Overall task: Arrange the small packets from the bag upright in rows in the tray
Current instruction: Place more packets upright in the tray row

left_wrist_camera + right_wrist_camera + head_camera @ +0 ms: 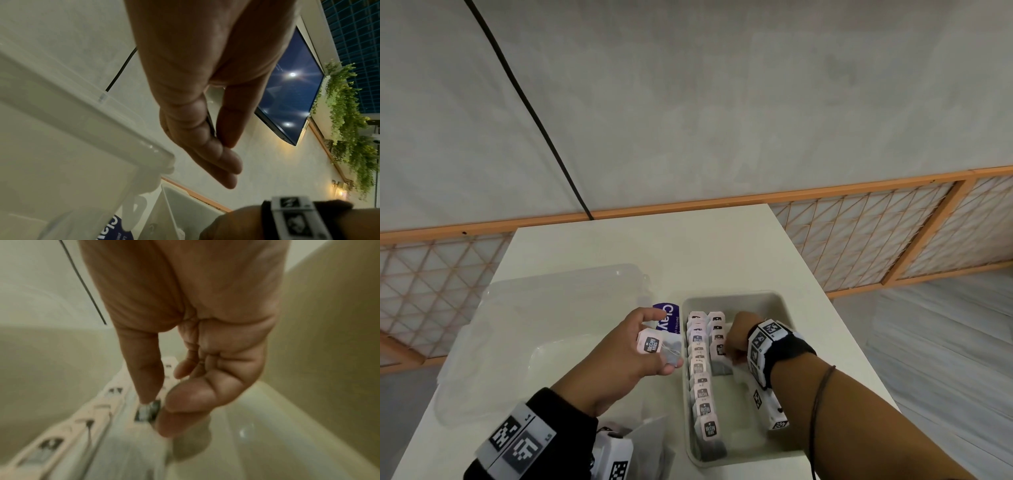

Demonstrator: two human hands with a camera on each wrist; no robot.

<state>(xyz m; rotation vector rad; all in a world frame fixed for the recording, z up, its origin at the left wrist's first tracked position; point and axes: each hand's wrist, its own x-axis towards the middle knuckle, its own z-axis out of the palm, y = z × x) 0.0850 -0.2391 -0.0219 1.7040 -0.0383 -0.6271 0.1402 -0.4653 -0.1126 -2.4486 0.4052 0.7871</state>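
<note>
The pale tray (736, 295) holds a long left row of upright pink-tagged packets (700, 377) and a shorter second row (717, 327) beside it. My right hand (727, 353) is down in the tray and pinches the nearest packet of the second row (148, 410) between thumb and forefinger (185, 400). Just left of the tray, my left hand (657, 344) pinches another packet (650, 344) above the table. In the left wrist view only that packet's thin edge (210, 123) shows between thumb and fingers. The clear bag (650, 442) lies by my left forearm.
A large clear plastic box (534, 325) stands on the left of the white table (654, 246). A purple "Clay" pack (667, 317) lies between it and the tray. The right half of the tray floor (743, 411) is bare. A wooden lattice rail (859, 233) runs behind the table.
</note>
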